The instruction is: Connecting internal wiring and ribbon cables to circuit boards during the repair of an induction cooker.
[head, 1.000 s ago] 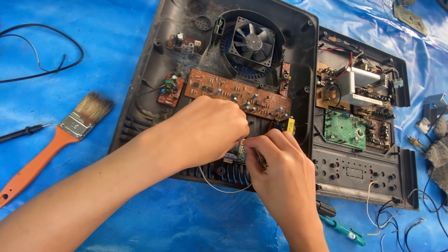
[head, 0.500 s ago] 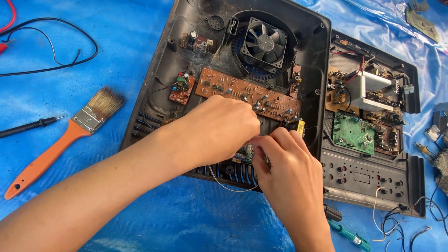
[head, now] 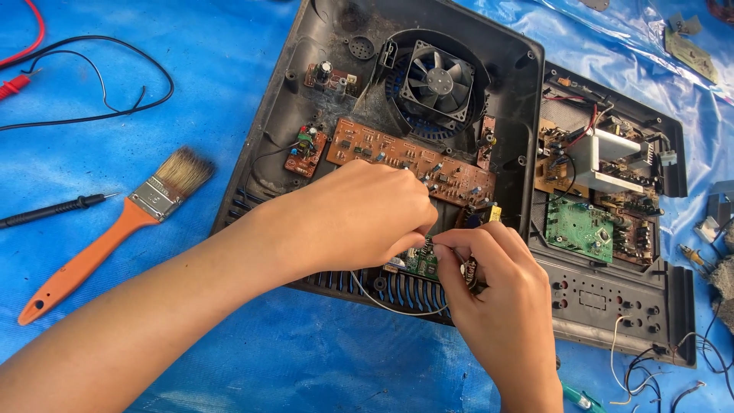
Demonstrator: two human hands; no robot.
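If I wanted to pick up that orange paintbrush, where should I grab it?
Probably by the orange handle of the paintbrush, coming from above: it lies flat on the blue sheet, long and slim, with bare sheet on both sides. The bristles are soft.

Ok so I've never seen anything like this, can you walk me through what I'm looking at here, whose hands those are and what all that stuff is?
This is one picture from a camera worn on a person's head, looking down at their own two bare hands. The left hand and right hand meet over a small green circuit board, pinching at it with the fingertips; exactly what each grips is hidden. The board sits in an opened black appliance casing that also holds a cooling fan and a long brown circuit board. Beside it lies a second black panel with more electronics. Everything rests on a blue plastic sheet. To the left lie an orange-handled paintbrush, a black probe and a looped black wire.
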